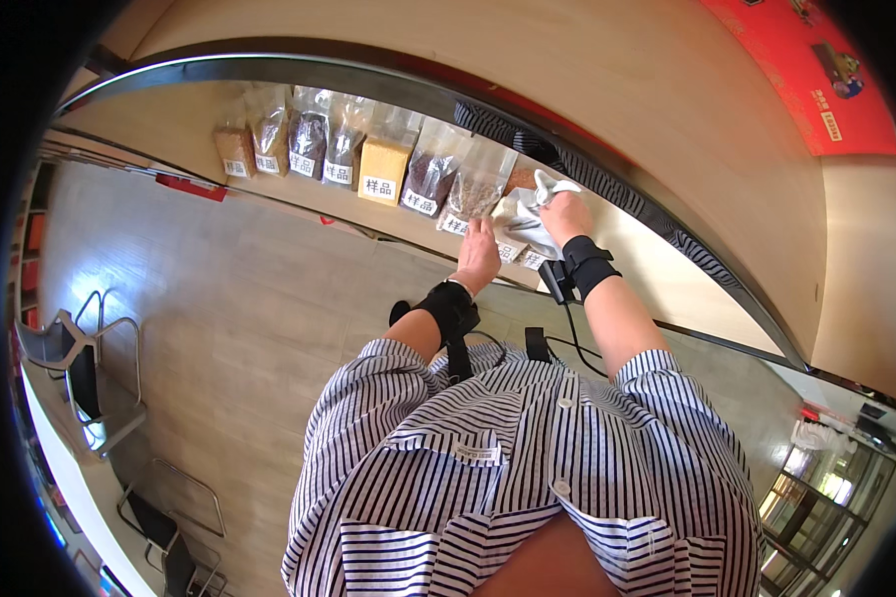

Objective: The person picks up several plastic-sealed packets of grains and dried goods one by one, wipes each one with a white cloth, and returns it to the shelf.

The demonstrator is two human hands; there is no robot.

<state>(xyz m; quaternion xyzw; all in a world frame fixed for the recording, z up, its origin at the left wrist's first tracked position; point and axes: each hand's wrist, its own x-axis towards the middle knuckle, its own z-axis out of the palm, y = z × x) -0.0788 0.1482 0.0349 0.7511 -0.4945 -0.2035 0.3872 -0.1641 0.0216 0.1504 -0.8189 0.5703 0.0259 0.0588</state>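
On a wooden shelf (306, 190) stands a row of labelled clear plastic bags of grains. My left hand (480, 254) is at the lower front of a bag of light brown grain (478, 183), its fingertips by the label; whether it grips the bag is unclear. My right hand (567, 216) is closed on a pale grey-white cloth (526, 213), which lies over the bags at the row's right end and partly hides them. Left of my hands are a bag of dark grain (425, 168) and a block-shaped yellow bag (382, 168).
More grain bags (269, 134) stand at the shelf's left part. A dark shelf edge (523, 138) curves above my hands, with a red package (814, 74) on the upper shelf. Metal-framed chairs (104, 373) stand on the floor at left.
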